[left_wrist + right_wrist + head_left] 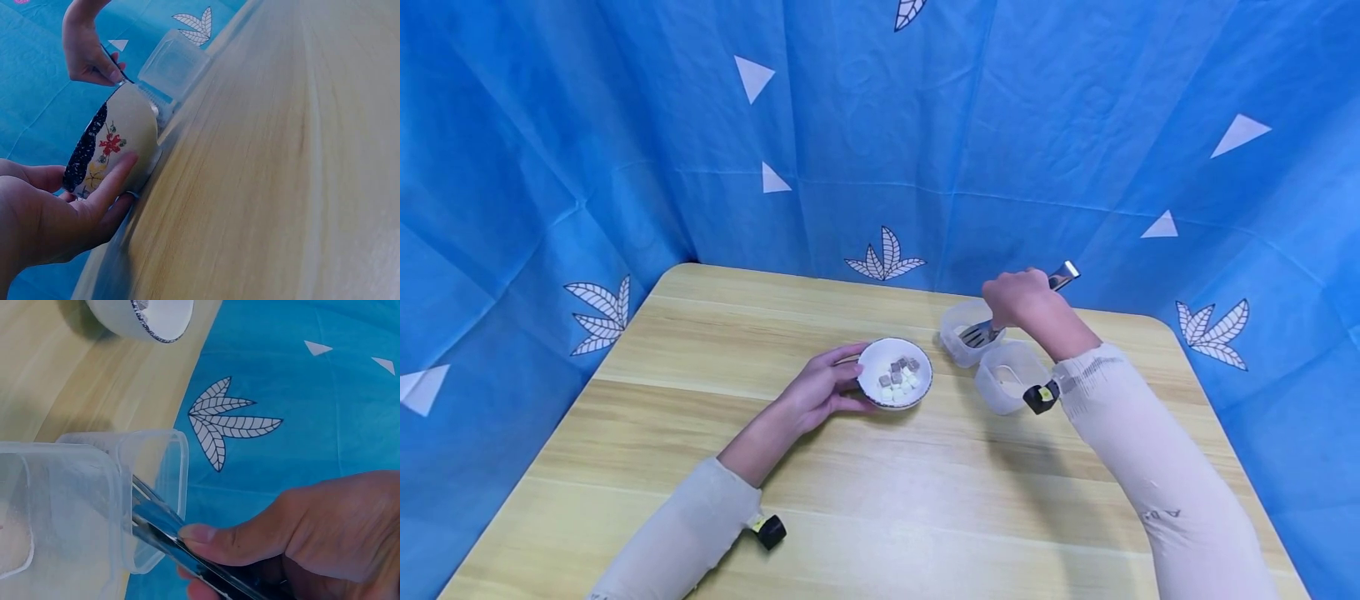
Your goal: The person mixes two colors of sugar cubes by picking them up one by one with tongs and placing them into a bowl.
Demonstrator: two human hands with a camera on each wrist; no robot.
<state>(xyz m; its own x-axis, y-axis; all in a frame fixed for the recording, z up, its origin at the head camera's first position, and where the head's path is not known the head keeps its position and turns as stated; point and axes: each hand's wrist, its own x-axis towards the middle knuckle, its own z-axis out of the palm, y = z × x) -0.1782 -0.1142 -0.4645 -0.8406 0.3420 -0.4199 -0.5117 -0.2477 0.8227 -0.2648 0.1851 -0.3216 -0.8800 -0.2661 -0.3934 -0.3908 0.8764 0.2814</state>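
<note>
My left hand (823, 387) grips a white bowl (874, 358) at its left side, fingers curved round the wall. Floral decoration and a dark speckled band mark the outside of the bowl (134, 122) in the left wrist view. Inside it lie several small white cubes (901, 390) and greyish-brown cubes (897, 375). Metal tongs (1064, 273) are held in my right hand (1021, 298), the thumb pressing one arm. Their slotted tips reach down into the rear translucent plastic container (951, 333); what lies between them I cannot tell.
A second translucent container (1000, 398) stands just in front of the rear one, with something pale at its bottom. Both are on the wooden table (880, 500), right of the bowl. A blue curtain (865, 108) hangs behind the table's far edge.
</note>
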